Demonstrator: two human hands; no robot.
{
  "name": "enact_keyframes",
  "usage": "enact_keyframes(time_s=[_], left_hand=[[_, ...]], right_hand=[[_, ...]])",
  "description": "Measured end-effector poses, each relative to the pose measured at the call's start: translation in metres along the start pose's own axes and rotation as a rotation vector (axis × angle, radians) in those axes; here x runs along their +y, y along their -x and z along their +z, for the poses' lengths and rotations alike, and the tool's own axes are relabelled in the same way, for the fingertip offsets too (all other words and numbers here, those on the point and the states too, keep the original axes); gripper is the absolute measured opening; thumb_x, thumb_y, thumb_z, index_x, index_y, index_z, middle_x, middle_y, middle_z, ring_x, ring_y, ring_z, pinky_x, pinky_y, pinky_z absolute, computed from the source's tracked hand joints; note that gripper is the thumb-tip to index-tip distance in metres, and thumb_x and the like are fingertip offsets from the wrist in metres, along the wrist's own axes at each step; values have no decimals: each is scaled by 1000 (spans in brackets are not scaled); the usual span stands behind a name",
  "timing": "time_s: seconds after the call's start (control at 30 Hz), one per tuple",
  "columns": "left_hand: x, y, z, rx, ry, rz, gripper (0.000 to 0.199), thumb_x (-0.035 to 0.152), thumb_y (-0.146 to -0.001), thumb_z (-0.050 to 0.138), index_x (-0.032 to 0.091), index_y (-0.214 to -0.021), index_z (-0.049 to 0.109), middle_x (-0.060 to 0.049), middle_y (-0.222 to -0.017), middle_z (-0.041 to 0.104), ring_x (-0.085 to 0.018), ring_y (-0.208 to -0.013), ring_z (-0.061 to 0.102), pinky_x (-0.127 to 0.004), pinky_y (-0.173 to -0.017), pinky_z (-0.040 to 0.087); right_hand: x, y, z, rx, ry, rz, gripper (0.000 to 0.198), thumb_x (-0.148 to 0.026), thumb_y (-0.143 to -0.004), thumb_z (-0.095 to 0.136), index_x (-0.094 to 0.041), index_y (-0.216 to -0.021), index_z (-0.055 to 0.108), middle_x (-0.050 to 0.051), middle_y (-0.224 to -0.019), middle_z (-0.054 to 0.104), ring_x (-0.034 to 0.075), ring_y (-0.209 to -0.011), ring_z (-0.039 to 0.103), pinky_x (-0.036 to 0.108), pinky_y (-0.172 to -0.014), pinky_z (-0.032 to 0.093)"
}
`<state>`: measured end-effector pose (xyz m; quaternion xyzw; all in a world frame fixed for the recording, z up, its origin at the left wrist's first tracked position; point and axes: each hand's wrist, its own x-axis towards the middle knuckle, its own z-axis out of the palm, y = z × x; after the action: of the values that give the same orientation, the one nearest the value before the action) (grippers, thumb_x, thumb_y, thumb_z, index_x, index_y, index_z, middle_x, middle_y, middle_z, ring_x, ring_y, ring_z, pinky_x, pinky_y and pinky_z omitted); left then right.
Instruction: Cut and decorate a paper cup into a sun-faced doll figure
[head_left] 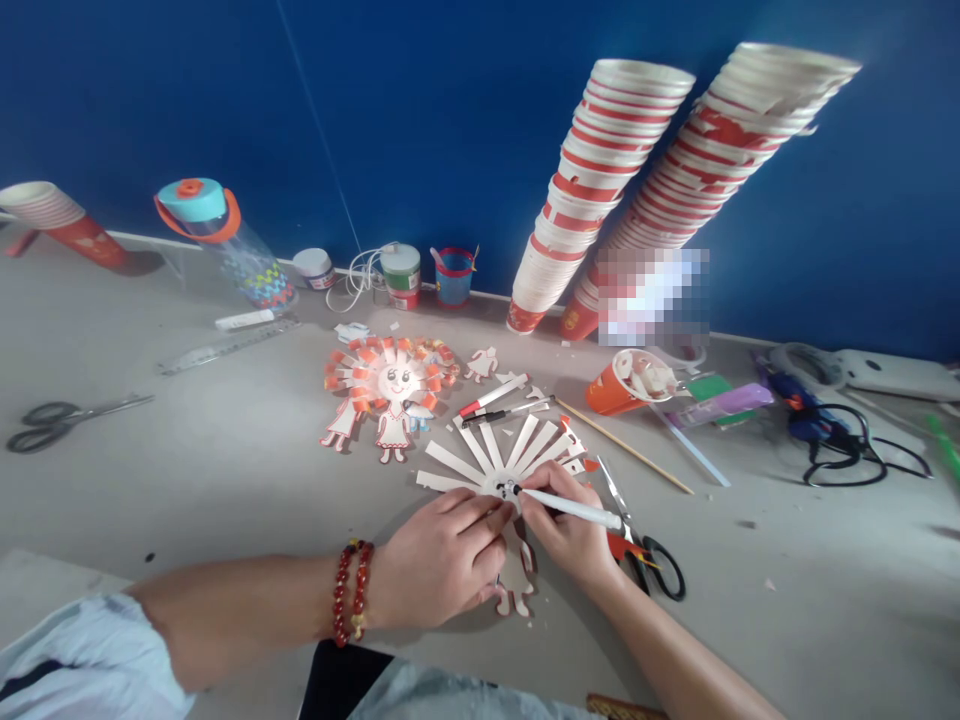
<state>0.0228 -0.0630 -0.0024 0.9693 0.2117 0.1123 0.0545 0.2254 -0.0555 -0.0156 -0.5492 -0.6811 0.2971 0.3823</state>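
Your left hand (450,560) lay with its fingers bunched over the lower edge of the white paper cutout (493,480), dead centre in the frame; whether it pinched anything underneath, I couldn't tell. And your right hand (566,525), fingers closed round a smooth white pen (574,507), had the dark tip right down at the black marks on the cutout! Flat, straight strips fanned out from that disc like rays, while thin red-edged paper shapes (514,598) poked out below your fingers. Glossy round beads (352,590) ringed your left wrist. Just up and left, a paper doll (396,385) wore a frill of curled orange-and-white loops. Scissors (664,570) with black looped handles lay right beside your right hand; beyond, a slim wooden stick (622,445) slanted across, near an orange cup (611,388) heaped with scraps. Upper right, ribbed paper-cup stacks (577,200) leaned tall.
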Motion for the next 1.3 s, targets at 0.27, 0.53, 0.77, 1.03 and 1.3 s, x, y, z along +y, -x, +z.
enact_keyframes(time_s=[0.27, 0.53, 0.77, 1.03, 1.3], left_hand=[[0, 1, 0, 6, -3, 7, 42, 42, -95, 47, 9, -118, 59, -17, -133, 57, -28, -124, 49, -42, -103, 39], [0, 1, 1, 13, 4, 1, 40, 42, -94, 50, 10, -116, 60, -16, -132, 57, -27, -124, 49, -42, -103, 39], [0, 0, 1, 10, 8, -1, 40, 42, -95, 48, 9, -115, 60, -17, -132, 57, -28, -123, 49, -43, -103, 39], [0, 0, -1, -11, 2, -1, 41, 42, -96, 45, 9, -116, 60, -16, -132, 57, -28, -124, 48, -42, -104, 38], [0, 1, 0, -17, 2, -4, 43, 42, -97, 41, 8, -118, 58, -16, -134, 55, -28, -125, 48, -43, -105, 38]], right_hand=[[0, 0, 0, -12, -14, -7, 8, -15, -77, 53, -21, -71, 53, -5, -54, 51, 11, -46, 46, 21, -45, 39], [2, 1, 0, -45, -6, -3, 7, -16, -77, 53, -22, -72, 52, -5, -53, 52, 12, -47, 46, 21, -45, 38], [4, 1, 1, -62, 1, -25, 7, -16, -78, 52, -21, -74, 52, -4, -56, 53, 13, -48, 48, 22, -47, 40], [5, 2, 1, -79, 1, -13, 8, -15, -78, 52, -22, -75, 52, -4, -56, 53, 13, -49, 49, 22, -48, 40], [4, 0, 1, -48, 3, -5, 8, -15, -79, 52, -21, -74, 52, -6, -54, 51, 12, -47, 46, 21, -46, 38]])
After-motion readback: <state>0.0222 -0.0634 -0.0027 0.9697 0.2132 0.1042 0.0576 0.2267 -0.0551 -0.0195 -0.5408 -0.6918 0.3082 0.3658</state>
